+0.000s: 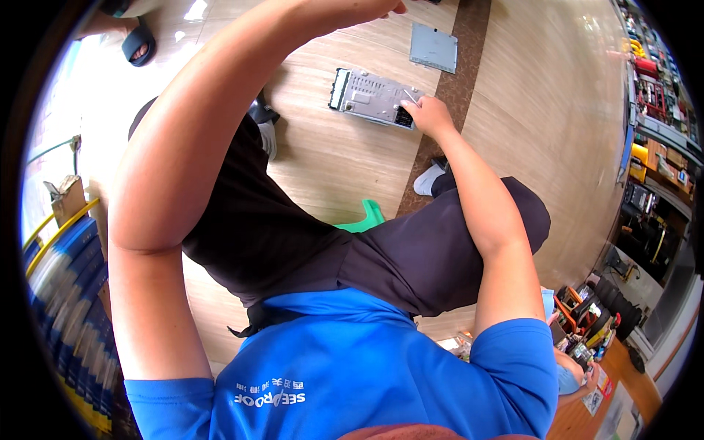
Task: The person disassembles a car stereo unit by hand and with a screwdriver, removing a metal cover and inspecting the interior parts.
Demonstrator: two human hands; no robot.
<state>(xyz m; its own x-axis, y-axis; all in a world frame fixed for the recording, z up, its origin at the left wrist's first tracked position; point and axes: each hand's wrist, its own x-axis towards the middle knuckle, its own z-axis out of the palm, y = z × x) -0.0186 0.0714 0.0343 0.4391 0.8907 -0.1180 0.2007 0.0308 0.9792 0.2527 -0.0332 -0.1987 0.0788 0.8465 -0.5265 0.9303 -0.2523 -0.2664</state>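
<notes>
On the tiled floor before me lies a flat silver metal electronic unit (pixel 372 94), with slots in its casing and a pale edge at its left end. My right hand (pixel 431 117) is at its right end, the fingers closed around a thin silvery tool (pixel 411 97) that slants over the casing. The tool's exact kind is too small to make out. My left arm reaches up across the picture. Only a few fingertips of my left hand (pixel 396 10) show at the upper edge, so its grip is hidden. Beyond the unit rests a grey metal cover plate (pixel 433 48).
A green plastic stool (pixel 367 217) shows between my legs. Another person's foot in a dark slipper (pixel 138 45) is at the far left. Blue stacked goods in a yellow rack (pixel 70 293) stand at left. Crowded shelves (pixel 664 103) line the right; another person's arm (pixel 576 374) is lower right.
</notes>
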